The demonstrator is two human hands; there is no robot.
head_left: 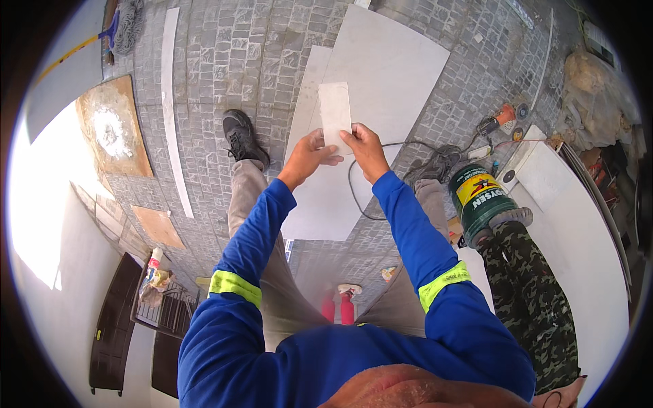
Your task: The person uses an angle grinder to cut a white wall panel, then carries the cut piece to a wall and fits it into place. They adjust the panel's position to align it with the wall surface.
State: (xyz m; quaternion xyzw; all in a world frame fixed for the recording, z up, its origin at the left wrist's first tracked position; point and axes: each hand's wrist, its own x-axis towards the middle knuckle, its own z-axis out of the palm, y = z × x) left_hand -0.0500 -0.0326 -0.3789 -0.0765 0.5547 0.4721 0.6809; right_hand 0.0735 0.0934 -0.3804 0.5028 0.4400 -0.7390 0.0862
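**Small off-white strip pinched in both hands over big pale sheets**

So the off-white strip [335,112] is up in front of the wearer, roughly mid-view, with its long side pointing away from the body. It's held at the near end, and the pale sheets [391,75] lie on the paving below; can't tell how high above them it is.

Left hand [309,158] is partly closed on the near left part of the strip, thumb on the face and other fingers curled around the near end. Right hand [365,148] has the right edge pinched, thumb on top, fingers mostly tucked out of sight. Neither hand is spread wide.

The sheets overlap, at least 2 of them, on grey patterned paving [272,61]. Off to the right there's an orange angle grinder [505,115] with its disc facing away, plus a messy pile of dark cable [439,162]. Closer in sits a green bucket [476,200], right by another person's camouflage trousers [534,299].

Over on the left: 1 dark shoe [242,136] of the wearer, a long white strip [173,102] flat on the ground, and a brown board [136,153] with a white patch.
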